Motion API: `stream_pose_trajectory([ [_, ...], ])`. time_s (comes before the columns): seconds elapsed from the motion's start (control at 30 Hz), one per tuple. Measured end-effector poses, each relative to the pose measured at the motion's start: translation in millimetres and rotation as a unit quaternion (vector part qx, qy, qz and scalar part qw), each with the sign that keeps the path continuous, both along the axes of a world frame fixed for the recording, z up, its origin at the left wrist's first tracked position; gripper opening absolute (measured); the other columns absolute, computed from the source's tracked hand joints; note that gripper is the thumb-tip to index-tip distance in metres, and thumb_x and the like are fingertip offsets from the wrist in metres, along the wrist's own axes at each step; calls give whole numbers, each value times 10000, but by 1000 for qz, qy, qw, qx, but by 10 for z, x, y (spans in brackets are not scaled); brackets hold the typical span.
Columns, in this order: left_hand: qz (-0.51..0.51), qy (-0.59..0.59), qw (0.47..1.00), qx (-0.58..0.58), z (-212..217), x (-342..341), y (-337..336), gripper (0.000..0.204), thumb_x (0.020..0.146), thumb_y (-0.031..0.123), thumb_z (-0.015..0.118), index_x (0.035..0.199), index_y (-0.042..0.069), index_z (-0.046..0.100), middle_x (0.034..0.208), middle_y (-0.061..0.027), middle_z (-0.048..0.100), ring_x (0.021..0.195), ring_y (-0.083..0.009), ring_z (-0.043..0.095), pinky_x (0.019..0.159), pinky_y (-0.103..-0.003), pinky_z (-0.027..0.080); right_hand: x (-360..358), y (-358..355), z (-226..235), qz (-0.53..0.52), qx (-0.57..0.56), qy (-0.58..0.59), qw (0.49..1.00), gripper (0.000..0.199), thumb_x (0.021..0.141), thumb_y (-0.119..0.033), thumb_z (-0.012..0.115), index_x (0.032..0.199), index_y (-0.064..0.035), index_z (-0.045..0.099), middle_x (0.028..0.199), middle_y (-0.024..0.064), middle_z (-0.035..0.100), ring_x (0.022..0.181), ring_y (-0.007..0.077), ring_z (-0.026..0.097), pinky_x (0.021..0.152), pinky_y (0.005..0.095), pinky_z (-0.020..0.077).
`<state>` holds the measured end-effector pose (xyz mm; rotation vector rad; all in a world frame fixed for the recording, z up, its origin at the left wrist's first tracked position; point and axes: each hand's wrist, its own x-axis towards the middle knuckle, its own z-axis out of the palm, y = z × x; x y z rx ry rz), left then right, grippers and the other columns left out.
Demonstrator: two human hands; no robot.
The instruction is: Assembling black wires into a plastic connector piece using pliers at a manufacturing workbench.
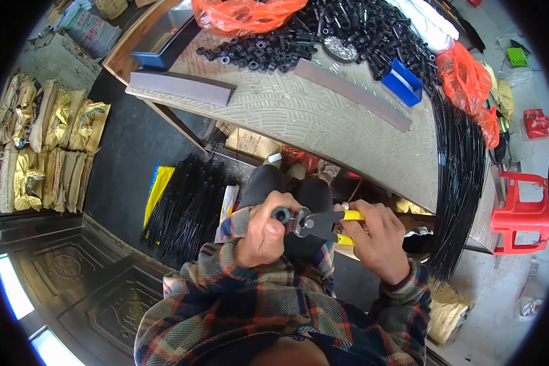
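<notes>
Above my lap, my left hand (262, 236) is closed around a dark cylindrical piece (280, 214), its round end facing up between thumb and fingers. Pliers with yellow handles (352, 215) are gripped in my right hand (379, 239), the handles somewhat apart. The grey metal head of the pliers reaches left to my left hand, and its jaws meet the held piece or lie right beside it; my fingers hide the exact contact. Beyond my hands, a heap of small black tubular parts (360, 27) covers the far side of the table (348, 131).
Two grey strips (354, 94) and a blue box (402, 83) lie on the table. Long black rods (460, 171) hang over its right end. More black rods (189, 210) stand at lower left. A red stool (521, 213) is at right; stacked sacks (49, 140) are at left.
</notes>
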<state>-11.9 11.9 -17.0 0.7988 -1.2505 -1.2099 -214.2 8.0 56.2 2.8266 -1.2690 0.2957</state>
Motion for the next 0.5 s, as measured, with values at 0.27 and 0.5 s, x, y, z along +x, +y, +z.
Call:
stream_pose_trajectory([
  [0.27,21,-35,998,-39,46,-34,-14,640,899,552,299,988,-47,506,730,-56,522,564,-81,458,513,-232,366,42,-87,136,-26,-69,71,995,416,730,-44,555,1145,-80,536,1138,105,464,1028,266,513,893,441,394],
  [0.5,29,-45,998,-13,39,-47,20,648,900,550,295,1021,-48,513,826,-92,568,593,-111,500,548,-240,395,60,-101,268,-20,-105,132,986,380,752,-126,534,1126,-60,540,1060,103,476,962,254,503,865,430,394],
])
